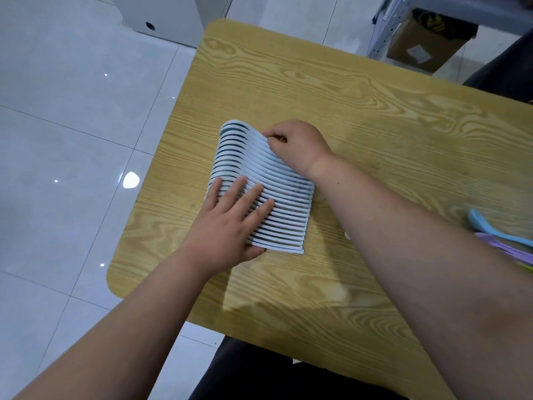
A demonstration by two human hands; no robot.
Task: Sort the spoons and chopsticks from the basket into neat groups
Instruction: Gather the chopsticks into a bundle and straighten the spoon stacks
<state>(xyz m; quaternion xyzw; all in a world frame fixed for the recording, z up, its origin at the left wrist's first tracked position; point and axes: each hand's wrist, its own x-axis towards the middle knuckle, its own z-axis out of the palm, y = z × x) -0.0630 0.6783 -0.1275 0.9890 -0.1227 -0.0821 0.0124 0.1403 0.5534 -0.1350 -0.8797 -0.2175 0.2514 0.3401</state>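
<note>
A tight row of several white spoons lies on edge on the wooden table, bowls to the left and handles to the right. My left hand lies flat with straight fingers on the near part of the row. My right hand has its fingers curled and pinches the farthest spoon at the top of the row. No basket or chopsticks show in the head view.
Coloured plastic spoons, blue, purple and yellow, lie at the table's right edge. A cardboard box sits under a metal shelf beyond the table. The white tiled floor lies to the left.
</note>
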